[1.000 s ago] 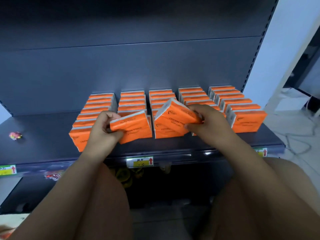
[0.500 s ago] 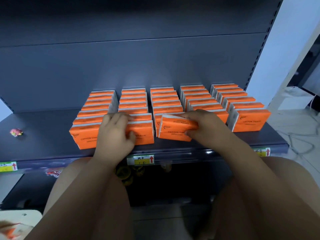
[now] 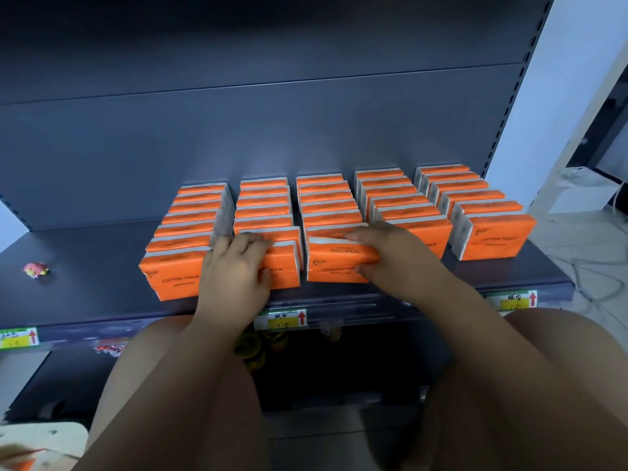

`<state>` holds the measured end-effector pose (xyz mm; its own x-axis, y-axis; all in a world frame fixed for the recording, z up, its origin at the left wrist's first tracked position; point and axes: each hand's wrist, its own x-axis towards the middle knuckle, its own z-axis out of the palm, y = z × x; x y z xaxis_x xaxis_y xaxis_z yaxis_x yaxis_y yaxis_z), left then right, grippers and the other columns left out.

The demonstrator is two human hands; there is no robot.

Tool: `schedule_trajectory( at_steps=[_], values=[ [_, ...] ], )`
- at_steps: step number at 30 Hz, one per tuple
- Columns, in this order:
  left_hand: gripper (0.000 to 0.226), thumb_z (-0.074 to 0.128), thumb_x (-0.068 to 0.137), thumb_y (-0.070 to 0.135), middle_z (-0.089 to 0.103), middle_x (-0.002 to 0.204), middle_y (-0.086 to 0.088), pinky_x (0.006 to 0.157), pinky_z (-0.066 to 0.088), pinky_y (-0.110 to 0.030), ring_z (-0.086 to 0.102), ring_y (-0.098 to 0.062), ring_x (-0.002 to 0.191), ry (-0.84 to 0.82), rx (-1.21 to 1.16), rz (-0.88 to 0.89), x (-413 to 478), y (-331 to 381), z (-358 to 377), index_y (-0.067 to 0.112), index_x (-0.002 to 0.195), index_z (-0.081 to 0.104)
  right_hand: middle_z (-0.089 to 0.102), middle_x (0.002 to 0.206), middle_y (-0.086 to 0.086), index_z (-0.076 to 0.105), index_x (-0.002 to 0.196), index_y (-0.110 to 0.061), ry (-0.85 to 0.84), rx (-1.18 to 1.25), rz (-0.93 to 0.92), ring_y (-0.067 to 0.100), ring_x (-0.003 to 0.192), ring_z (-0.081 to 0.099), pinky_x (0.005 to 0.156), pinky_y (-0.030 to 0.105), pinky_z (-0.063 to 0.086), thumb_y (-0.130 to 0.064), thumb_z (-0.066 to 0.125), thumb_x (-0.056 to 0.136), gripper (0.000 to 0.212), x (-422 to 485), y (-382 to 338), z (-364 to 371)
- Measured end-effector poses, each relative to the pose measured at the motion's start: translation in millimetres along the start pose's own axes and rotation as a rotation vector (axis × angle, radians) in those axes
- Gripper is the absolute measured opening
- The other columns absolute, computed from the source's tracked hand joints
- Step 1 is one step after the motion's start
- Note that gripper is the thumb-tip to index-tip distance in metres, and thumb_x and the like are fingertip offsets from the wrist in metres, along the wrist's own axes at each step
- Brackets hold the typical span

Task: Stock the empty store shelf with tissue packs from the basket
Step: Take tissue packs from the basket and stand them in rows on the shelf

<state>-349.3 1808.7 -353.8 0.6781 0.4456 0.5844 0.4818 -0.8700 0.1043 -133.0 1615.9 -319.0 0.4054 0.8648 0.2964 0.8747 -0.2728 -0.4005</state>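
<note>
The tissue pack (image 3: 334, 263) heads the third row on the shelf (image 3: 85, 294), slightly askew against the pack behind it. The right hand (image 3: 390, 256) clasps it, thumb on the upper back edge, fingers curled round the front. It likely wants squaring upright and flush with the fronts at 3 and 9 o'clock before release. At its 9 o'clock the left hand (image 3: 234, 270) grips the second-row front pack (image 3: 285, 263), fingers curled over the top. Press both evenly, since the soft wrap may dent. A price tag (image 3: 282, 319) hangs at 6 o'clock.
</note>
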Motion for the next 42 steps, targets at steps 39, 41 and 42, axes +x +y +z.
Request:
schedule_trajectory(
  at_steps=[39, 41, 42],
  values=[
    [0.054, 0.073, 0.087, 0.047, 0.061, 0.135, -0.002, 0.108, 0.040, -0.053, 0.052, -0.030, 0.127, -0.034, 0.133, -0.092, 14.9, 52.0, 13.7, 0.021, 0.133, 0.060, 0.048, 0.135, 0.010, 0.059, 0.129, -0.017, 0.223, -0.358, 0.154, 0.032, 0.129, 0.047, 0.100, 0.045, 0.049, -0.025, 0.080, 0.081, 0.053, 8.0, -31.1, 36.3],
    [0.055, 0.073, 0.088, 0.049, 0.062, 0.135, -0.003, 0.109, 0.039, -0.054, 0.052, -0.030, 0.128, -0.033, 0.142, -0.095, 14.5, 52.0, 14.1, 0.020, 0.133, 0.061, 0.048, 0.135, 0.011, 0.060, 0.128, -0.016, 0.210, -0.358, 0.164, 0.033, 0.128, 0.048, 0.099, 0.045, 0.050, -0.024, 0.080, 0.079, 0.053, 6.7, -32.2, 36.2],
    [0.056, 0.072, 0.088, 0.050, 0.062, 0.135, -0.003, 0.109, 0.039, -0.055, 0.052, -0.030, 0.129, -0.034, 0.145, -0.096, 14.3, 51.7, 14.3, 0.020, 0.133, 0.061, 0.048, 0.136, 0.011, 0.059, 0.129, -0.016, 0.203, -0.357, 0.168, 0.034, 0.129, 0.047, 0.099, 0.045, 0.050, -0.022, 0.080, 0.079, 0.054, 5.9, -33.1, 35.7]
  ],
)
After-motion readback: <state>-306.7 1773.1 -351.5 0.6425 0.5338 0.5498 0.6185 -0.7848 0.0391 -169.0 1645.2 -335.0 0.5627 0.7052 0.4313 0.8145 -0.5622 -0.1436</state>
